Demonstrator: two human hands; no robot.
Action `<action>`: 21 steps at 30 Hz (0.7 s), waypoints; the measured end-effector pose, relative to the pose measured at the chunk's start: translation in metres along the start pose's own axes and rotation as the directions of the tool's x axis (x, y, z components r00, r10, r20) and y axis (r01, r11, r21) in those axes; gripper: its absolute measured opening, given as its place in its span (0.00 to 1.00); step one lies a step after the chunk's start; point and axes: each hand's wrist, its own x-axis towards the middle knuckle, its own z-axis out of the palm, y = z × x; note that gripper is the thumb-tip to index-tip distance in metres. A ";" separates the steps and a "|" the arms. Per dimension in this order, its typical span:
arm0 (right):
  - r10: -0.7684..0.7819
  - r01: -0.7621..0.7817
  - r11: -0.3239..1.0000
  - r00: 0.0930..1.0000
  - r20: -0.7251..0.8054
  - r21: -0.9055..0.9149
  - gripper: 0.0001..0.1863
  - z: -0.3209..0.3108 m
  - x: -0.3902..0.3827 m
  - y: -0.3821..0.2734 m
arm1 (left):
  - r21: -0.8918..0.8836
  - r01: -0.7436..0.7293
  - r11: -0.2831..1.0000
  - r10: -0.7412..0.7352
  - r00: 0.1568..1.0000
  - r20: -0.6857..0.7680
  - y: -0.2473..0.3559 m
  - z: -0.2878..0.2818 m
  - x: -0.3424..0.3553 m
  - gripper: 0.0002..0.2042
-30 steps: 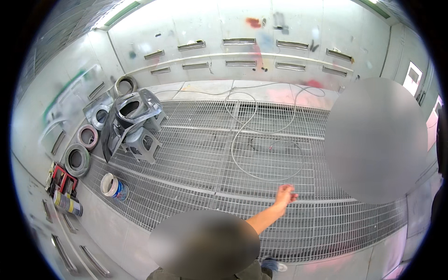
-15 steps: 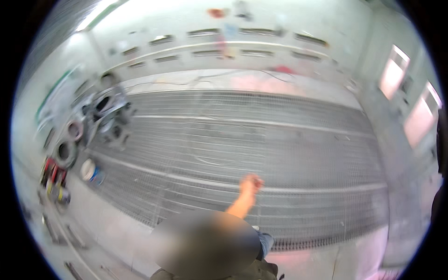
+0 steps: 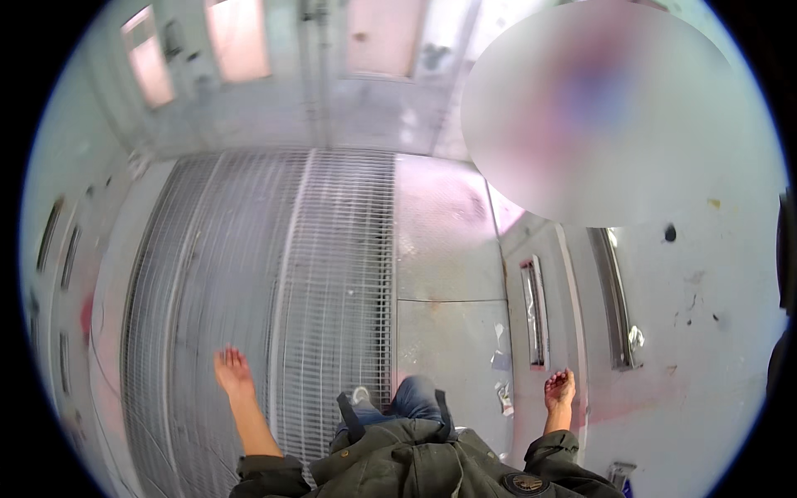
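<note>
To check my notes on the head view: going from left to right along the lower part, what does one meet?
Left hand over the metal floor grating → shoe → jeans-clad knee → solid floor panel → right hand → pale wall.

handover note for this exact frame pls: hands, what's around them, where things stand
Left hand: empty, fingers spread, out over the metal floor grating, touching nothing.
Right hand: empty, fingers loosely curled, close to the pale wall panel; contact cannot be told.
Surroundings: person stands where the grating meets the solid floor plate, shoe on the grating. Slotted vents in the wall beside the right hand, bits of tape or paper on the floor below them.
Done: nothing picked up, nothing held.
Left: no tool or part near either hand.
</note>
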 end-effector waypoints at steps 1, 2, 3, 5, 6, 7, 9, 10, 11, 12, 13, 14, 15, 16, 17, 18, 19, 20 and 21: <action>-0.006 0.010 0.998 0.998 -0.069 0.056 0.17 0.000 0.013 -0.001 | 0.063 0.004 0.998 -0.011 0.994 0.111 -0.013 0.083 0.002 0.22; 0.016 -0.010 0.998 0.995 -0.096 0.058 0.17 0.004 0.025 0.005 | 0.104 -0.015 0.994 -0.010 0.972 0.236 -0.027 0.149 0.018 0.21; 0.029 -0.022 0.998 0.992 -0.119 0.059 0.17 0.006 0.042 0.011 | 0.131 -0.029 0.991 -0.021 0.933 0.358 -0.047 0.207 0.035 0.21; 0.044 -0.018 0.989 0.983 -0.176 0.144 0.18 0.014 0.083 0.023 | 0.149 -0.026 0.988 -0.053 0.861 0.506 -0.083 0.309 0.073 0.20; 0.056 -0.011 0.975 0.978 -0.200 0.222 0.18 0.021 0.113 0.034 | 0.159 -0.034 0.987 -0.058 0.840 0.539 -0.106 0.353 0.092 0.19; 0.069 -0.011 0.970 0.970 -0.233 0.241 0.17 0.032 0.152 0.038 | 0.163 -0.038 0.986 -0.063 0.818 0.572 -0.140 0.397 0.104 0.18; 0.126 -0.037 0.946 0.958 -0.259 0.321 0.17 0.067 0.193 0.050 | 0.162 -0.026 0.987 -0.069 0.830 0.554 -0.197 0.472 0.091 0.17; 0.155 -0.052 0.922 0.957 -0.243 0.383 0.16 0.118 0.210 0.047 | 0.161 -0.041 0.986 -0.054 0.836 0.545 -0.216 0.507 0.090 0.16; 0.157 -0.064 0.927 0.962 -0.225 0.370 0.16 0.165 0.229 0.044 | 0.171 -0.017 0.985 -0.082 0.830 0.552 -0.236 0.538 0.097 0.16; 0.159 -0.079 0.933 0.966 -0.203 0.352 0.16 0.214 0.252 0.034 | 0.178 0.006 0.984 -0.105 0.826 0.554 -0.259 0.567 0.104 0.15; 0.127 -0.080 0.960 0.979 -0.162 0.268 0.15 0.257 0.268 0.019 | 0.190 0.028 0.981 -0.128 0.834 0.537 -0.279 0.586 0.112 0.15; 0.099 -0.079 0.982 0.989 -0.110 0.173 0.15 0.298 0.282 0.001 | 0.227 0.053 0.972 -0.172 0.821 0.544 -0.299 0.607 0.119 0.15; 0.080 -0.071 0.991 0.994 -0.080 0.111 0.14 0.342 0.291 -0.019 | 0.254 0.073 0.965 -0.205 0.812 0.547 -0.315 0.630 0.127 0.15; 0.045 -0.045 0.998 0.999 -0.004 0.049 0.14 0.401 0.298 -0.040 | 0.235 0.087 0.968 -0.208 0.802 0.559 -0.318 0.651 0.136 0.14; 0.005 -0.005 1.000 0.999 0.037 -0.013 0.14 0.441 0.312 -0.063 | 0.220 0.092 0.971 -0.185 0.871 0.456 -0.345 0.684 0.117 0.14; 0.028 -0.030 0.999 0.995 0.094 0.014 0.14 0.477 0.330 -0.078 | 0.244 0.089 0.966 -0.191 0.879 0.437 -0.363 0.713 0.125 0.14; 0.049 -0.055 0.998 0.987 0.152 0.039 0.13 0.511 0.350 -0.091 | 0.268 0.087 0.960 -0.197 0.886 0.419 -0.382 0.736 0.137 0.14; 0.065 -0.080 0.995 0.977 0.204 0.065 0.13 0.539 0.374 -0.101 | 0.296 0.088 0.951 -0.208 0.891 0.403 -0.406 0.759 0.150 0.13; 0.056 -0.077 0.994 0.965 0.257 0.074 0.12 0.570 0.399 -0.110 | 0.311 0.099 0.945 -0.233 0.870 0.434 -0.432 0.786 0.161 0.13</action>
